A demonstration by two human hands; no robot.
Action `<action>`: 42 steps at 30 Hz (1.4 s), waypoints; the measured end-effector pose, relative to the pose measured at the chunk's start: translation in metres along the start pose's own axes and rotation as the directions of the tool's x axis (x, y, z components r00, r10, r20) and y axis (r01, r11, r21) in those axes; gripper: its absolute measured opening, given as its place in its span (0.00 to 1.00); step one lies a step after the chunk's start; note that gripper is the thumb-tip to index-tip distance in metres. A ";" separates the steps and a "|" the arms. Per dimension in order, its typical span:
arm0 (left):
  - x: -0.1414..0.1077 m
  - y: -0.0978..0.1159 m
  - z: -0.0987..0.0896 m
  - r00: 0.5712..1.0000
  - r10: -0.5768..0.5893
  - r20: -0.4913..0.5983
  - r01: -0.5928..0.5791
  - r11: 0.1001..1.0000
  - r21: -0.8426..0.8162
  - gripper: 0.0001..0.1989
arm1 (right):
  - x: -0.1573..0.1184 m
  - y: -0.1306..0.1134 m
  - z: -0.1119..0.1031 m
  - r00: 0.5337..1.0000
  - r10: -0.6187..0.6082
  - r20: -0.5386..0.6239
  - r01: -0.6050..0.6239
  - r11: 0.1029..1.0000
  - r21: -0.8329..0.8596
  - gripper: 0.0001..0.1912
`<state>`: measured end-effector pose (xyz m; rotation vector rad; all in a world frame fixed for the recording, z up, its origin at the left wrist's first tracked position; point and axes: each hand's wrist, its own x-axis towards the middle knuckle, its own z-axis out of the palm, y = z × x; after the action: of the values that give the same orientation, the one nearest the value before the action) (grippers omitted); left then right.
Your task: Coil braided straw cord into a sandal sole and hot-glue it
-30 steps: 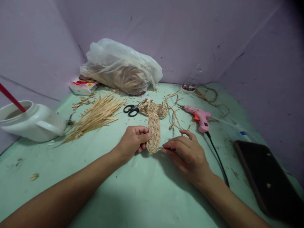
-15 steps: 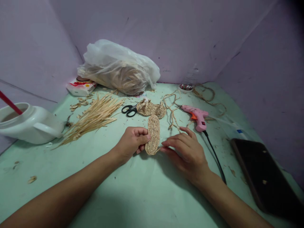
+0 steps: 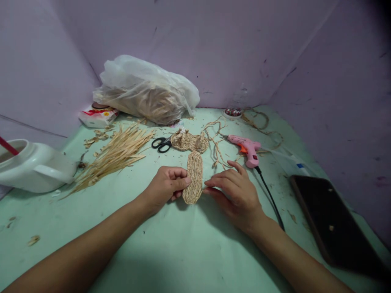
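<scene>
An oblong coiled sole of braided straw (image 3: 194,175) stands tilted up over the table, pinched along its left edge by the thumb and fingers of my left hand (image 3: 168,185). At its lower right edge my right hand (image 3: 236,193) has thumb and forefinger closed around the braided straw cord (image 3: 217,154), close to where the cord meets the sole. The other right fingers are raised. Just beyond the sole lies a woven straw slipper (image 3: 191,141) with white beads on top. Black-handled scissors (image 3: 161,144) rest against its left side, and a pink glue gun (image 3: 246,148) lies to the right.
A bundle of dry straw strips (image 3: 114,152) lies left, near a white spouted pot (image 3: 36,167). A plastic bag (image 3: 149,89) and a small box (image 3: 98,117) stand at the back wall. A bead dish (image 3: 232,113) sits back right, a dark phone (image 3: 332,219) front right.
The view has shifted slightly, so everything sits further left. My right fingers are now closer to the sole's edge, with less cord showing between. My left hand keeps its hold.
</scene>
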<state>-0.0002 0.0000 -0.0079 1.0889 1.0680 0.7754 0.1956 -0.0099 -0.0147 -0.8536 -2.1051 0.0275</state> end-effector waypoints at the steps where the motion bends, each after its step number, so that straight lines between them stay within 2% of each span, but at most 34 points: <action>1: 0.000 0.000 0.000 1.000 0.001 0.001 -0.001 1.000 0.001 0.10 | 0.000 0.000 0.000 1.000 -0.002 -0.002 0.002 1.000 -0.001 0.02; 20: 0.001 -0.001 -0.002 0.997 -0.009 0.079 0.005 0.999 0.051 0.11 | 0.000 0.003 -0.001 1.000 -0.017 -0.018 0.016 0.999 -0.045 0.05; 24: 0.000 0.002 -0.002 0.994 -0.028 0.108 0.020 0.997 0.070 0.12 | 0.002 0.007 -0.004 0.998 -0.055 -0.014 0.054 0.996 -0.075 0.05; 26: -0.001 0.005 -0.002 0.992 -0.048 0.115 0.035 0.994 0.105 0.12 | 0.002 0.010 -0.006 0.996 -0.085 0.030 0.087 0.993 -0.076 0.05; 29: -0.001 0.010 -0.003 0.990 -0.086 0.110 0.058 0.971 0.233 0.12 | 0.001 0.013 -0.007 0.978 -0.114 0.176 0.122 0.992 -0.038 0.04; 32: -0.001 0.012 -0.006 0.985 -0.122 0.118 0.063 0.908 0.415 0.10 | -0.001 0.012 -0.006 0.946 -0.108 0.307 0.109 0.994 0.011 0.03; 35: -0.002 0.012 -0.006 0.988 -0.135 0.073 0.071 0.822 0.566 0.08 | -0.001 0.008 -0.004 0.922 -0.101 0.374 0.085 0.995 0.057 0.05; 38: -0.006 0.014 -0.001 1.000 -0.010 -0.027 0.027 0.637 0.771 0.10 | -0.001 0.005 -0.001 0.910 -0.101 0.402 0.072 0.994 0.087 0.07; 40: -0.011 0.017 0.004 0.995 0.091 -0.050 -0.002 0.496 0.868 0.11 | -0.001 0.004 0.000 0.910 -0.090 0.405 0.063 0.995 0.080 0.06; 42: -0.016 0.020 0.009 0.990 0.130 -0.047 -0.011 0.411 0.912 0.14 | -0.002 0.004 0.000 0.911 -0.066 0.408 0.049 0.997 0.052 0.06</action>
<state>0.0029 -0.0114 0.0170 2.0660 1.6230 0.2330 0.1989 -0.0084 -0.0173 -0.8128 -2.5117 0.2372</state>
